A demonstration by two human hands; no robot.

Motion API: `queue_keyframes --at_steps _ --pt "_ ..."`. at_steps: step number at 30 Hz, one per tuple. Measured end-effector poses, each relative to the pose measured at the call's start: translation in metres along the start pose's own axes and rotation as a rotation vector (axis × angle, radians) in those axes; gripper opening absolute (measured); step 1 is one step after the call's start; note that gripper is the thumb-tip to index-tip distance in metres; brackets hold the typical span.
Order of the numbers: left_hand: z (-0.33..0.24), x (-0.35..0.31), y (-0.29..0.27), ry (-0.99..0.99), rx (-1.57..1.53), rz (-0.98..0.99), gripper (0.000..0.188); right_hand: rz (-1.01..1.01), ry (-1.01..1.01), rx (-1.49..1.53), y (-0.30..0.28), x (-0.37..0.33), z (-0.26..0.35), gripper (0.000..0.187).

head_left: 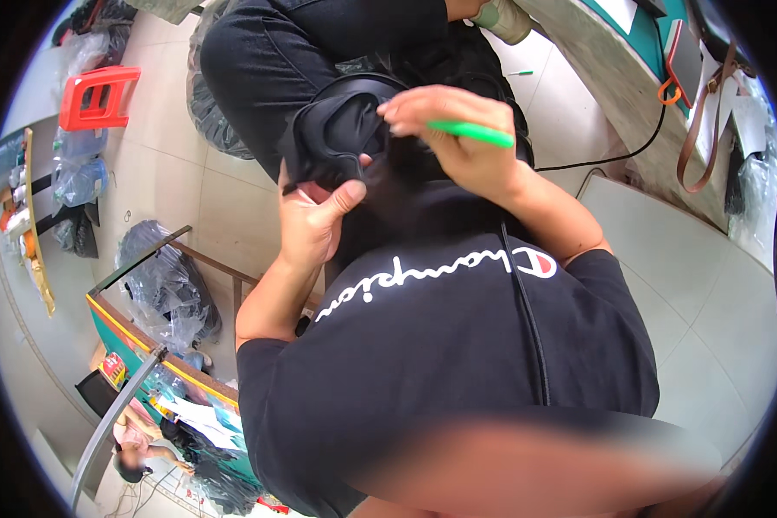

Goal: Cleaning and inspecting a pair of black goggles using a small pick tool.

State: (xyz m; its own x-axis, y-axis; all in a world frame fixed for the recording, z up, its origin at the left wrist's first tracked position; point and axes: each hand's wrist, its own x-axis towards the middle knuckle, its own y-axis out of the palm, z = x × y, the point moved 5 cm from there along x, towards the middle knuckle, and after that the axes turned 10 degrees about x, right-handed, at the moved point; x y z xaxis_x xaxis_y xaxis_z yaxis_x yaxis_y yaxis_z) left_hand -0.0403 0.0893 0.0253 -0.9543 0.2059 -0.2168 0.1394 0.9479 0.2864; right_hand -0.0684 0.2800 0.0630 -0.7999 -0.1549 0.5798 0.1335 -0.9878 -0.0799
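Head view: both hands up at a black fabric piece [341, 129] with a curved padded rim, held over the person's lap, above the black T-shirt [440, 345].

Left hand [312, 220] grips the lower edge of the black fabric piece, thumb pressed on top, fingers hidden underneath.

Right hand [457, 138] is just right of the fabric piece, pinching a green pen-like tool [472, 133]; its fingertips touch the piece's top edge. Tool lies roughly level and sticks out to the right, past the hand.

T-shirt carries a white script print with a red and white round mark across the chest, directly below the fabric piece.

Far left of the fabric piece: red plastic stool [97, 97] on pale floor tiles, with clear plastic bags [79, 168] just below it.

Lower left of the piece: dark plastic-wrapped bundle [166, 281] behind a metal frame, with a yellow-edged teal table [138, 341] below it.

Upper right of the piece: brown strap [704, 112] hanging off a counter.
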Motion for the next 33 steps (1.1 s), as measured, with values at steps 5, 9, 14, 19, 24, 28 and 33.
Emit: queue_keyframes --at_steps 5,9,14,19,24,28,33 --pt "0.005 0.001 0.004 -0.209 0.046 0.261 0.068 -0.137 0.094 0.058 -0.026 0.012 -0.022 0.011" --pt "0.018 0.000 -0.010 -0.323 0.064 0.427 0.055 -0.147 0.095 0.009 -0.032 0.013 -0.024 0.012" --pt "0.013 0.005 0.006 -0.304 -0.255 0.479 0.043 0.031 0.329 0.305 -0.019 0.007 -0.019 0.009" --pt "0.029 0.009 -0.006 -0.390 -0.524 0.292 0.046 0.209 0.170 0.293 -0.014 0.010 -0.004 0.007" --pt "0.018 0.005 0.000 -0.516 -0.531 0.173 0.039 0.052 0.271 0.473 -0.016 -0.001 0.008 0.010" --pt "0.017 0.003 0.003 -0.584 -0.700 0.243 0.032 0.196 -0.186 -0.152 0.010 0.005 0.020 0.032" --pt "0.025 0.006 -0.002 -0.486 -0.477 0.120 0.027 0.362 -0.307 -0.329 0.026 0.000 0.008 0.031"
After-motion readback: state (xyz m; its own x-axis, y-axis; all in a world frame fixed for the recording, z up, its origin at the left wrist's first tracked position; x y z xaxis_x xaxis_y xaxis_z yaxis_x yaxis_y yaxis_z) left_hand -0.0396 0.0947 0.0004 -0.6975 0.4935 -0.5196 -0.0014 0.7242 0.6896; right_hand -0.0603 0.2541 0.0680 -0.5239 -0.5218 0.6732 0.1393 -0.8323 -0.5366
